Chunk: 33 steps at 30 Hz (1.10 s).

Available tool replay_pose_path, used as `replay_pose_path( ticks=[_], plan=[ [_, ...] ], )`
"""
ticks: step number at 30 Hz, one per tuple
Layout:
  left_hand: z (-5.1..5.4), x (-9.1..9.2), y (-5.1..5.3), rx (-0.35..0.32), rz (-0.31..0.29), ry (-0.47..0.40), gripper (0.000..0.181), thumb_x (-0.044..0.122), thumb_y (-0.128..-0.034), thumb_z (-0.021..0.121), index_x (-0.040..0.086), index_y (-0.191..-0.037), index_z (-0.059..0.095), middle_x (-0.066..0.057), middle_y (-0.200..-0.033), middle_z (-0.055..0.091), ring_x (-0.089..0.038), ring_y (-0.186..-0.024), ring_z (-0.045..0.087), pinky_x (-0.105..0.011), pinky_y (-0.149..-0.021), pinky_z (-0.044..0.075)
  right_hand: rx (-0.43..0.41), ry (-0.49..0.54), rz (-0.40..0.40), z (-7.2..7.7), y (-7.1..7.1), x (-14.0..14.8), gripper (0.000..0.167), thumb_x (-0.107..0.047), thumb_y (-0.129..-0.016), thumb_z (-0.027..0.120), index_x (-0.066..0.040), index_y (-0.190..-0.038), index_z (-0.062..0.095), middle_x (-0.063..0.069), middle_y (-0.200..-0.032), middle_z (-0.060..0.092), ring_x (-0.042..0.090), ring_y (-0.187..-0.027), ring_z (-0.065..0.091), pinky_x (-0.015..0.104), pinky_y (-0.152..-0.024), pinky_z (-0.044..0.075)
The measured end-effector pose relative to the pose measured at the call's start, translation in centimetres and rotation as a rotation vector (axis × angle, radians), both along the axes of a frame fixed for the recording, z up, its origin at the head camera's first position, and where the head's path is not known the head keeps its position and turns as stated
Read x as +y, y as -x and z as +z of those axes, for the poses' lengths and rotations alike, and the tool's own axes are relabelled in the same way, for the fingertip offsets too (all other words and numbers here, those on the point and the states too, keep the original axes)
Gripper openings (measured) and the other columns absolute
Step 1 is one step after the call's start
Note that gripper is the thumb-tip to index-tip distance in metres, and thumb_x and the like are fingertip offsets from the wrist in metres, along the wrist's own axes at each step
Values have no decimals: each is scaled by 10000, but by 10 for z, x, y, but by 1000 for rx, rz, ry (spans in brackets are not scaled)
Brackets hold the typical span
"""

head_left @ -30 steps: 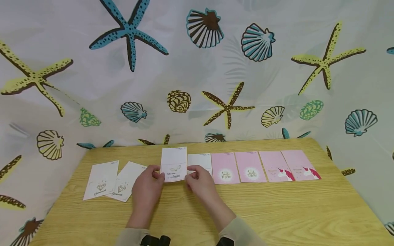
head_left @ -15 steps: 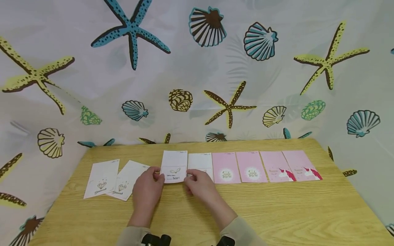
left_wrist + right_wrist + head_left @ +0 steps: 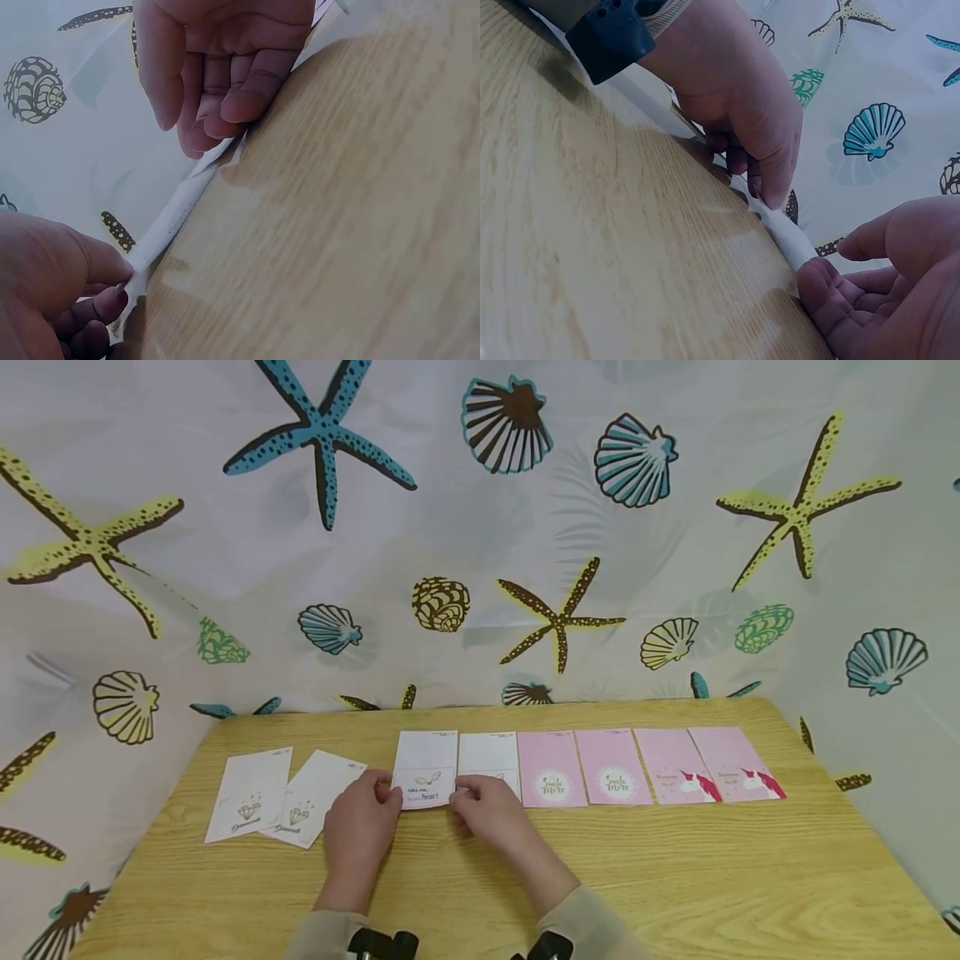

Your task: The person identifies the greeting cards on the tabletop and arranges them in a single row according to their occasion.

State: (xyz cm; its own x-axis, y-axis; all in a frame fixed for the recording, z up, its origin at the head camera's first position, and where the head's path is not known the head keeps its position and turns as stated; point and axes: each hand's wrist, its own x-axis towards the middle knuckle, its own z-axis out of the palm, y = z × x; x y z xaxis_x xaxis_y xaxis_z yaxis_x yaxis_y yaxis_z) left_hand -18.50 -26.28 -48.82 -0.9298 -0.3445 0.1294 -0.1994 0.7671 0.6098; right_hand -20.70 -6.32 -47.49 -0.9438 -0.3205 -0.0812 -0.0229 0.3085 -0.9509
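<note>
A white greeting card (image 3: 426, 770) with gold wings and the word "heart" lies near the table's middle, between both hands. My left hand (image 3: 363, 822) pinches its left edge near the bottom corner; thumb and fingertips meet on it in the left wrist view. At the lower right corner, my right hand (image 3: 491, 810) touches the edge with bent, relaxed fingers. In the right wrist view this right hand's thumb (image 3: 866, 238) stands apart from its fingers. Just right of the card is another white card (image 3: 487, 752), its lower part covered by the right hand.
Two pink "Smile More" cards (image 3: 551, 768) and two pink unicorn cards (image 3: 678, 764) continue the row rightward. At left, two white diamond cards (image 3: 247, 785) lie slanted, one partly over the other. The wooden table (image 3: 675, 877) meets a shell-patterned cloth (image 3: 480, 543) behind.
The wings card has come down slightly toward me, its top edge now about level with the neighbouring white card. Both hands have stayed at its sides with little movement.
</note>
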Motion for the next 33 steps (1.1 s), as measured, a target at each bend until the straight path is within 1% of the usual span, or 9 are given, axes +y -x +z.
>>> replay_pose_path(
  ticks=[4,8,12,16,21,27,30,33],
  plan=[
    [0,1,-1,11,5,21,304,189,-1036,720,11,-1282,747,-99,-1000,771,-330,-909,711,-548,-805,519,-5,11,4,1,0,1,459,-101,-1046,660,78,-1469,646,99,-930,754,201,-791,732,368,-756,641],
    [1,3,-2,13,21,45,294,191,-1031,725,20,-1268,756,-100,-997,777,-341,-909,715,-550,-805,524,-7,5,10,2,0,1,457,-103,-1042,658,74,-1463,652,97,-933,753,198,-791,733,366,-760,640],
    [4,4,-3,-4,29,54,294,194,-1035,728,20,-1271,754,-105,-1002,779,-341,-903,715,-545,-793,536,-10,-7,11,3,-1,1,445,-107,-1046,652,67,-1455,662,89,-929,746,187,-789,721,352,-769,636],
    [5,5,-4,-10,24,71,305,187,-1036,728,10,-1284,750,-115,-1012,782,-349,-901,716,-555,-789,545,-19,-10,8,3,-2,1,439,-101,-1045,646,65,-1451,666,84,-926,740,174,-790,700,342,-771,631],
    [7,4,-6,6,13,93,319,169,-1033,732,-6,-1299,750,-132,-1028,790,-371,-912,727,-581,-794,557,-20,-3,9,5,-3,0,439,-91,-1036,641,63,-1446,671,94,-921,741,176,-787,690,348,-774,634],
    [8,2,-4,2,1,87,328,178,-1039,720,-12,-1304,745,-140,-1053,788,-377,-938,733,-589,-800,564,-14,11,9,7,-4,0,441,-85,-1033,657,63,-1448,670,105,-933,744,201,-798,701,378,-782,642],
    [8,0,-3,-7,-3,71,332,184,-1047,705,-13,-1312,738,-149,-1075,783,-379,-963,736,-585,-809,568,-14,14,7,7,-4,0,434,-86,-1040,655,65,-1446,670,105,-935,743,202,-799,699,376,-780,642],
    [10,-3,-4,1,-6,56,331,182,-1054,690,-15,-1316,732,-152,-1070,774,-364,-956,733,-573,-800,566,-16,26,8,7,-4,-1,407,-100,-1064,650,68,-1435,675,108,-942,746,198,-801,691,367,-776,641]
  ],
)
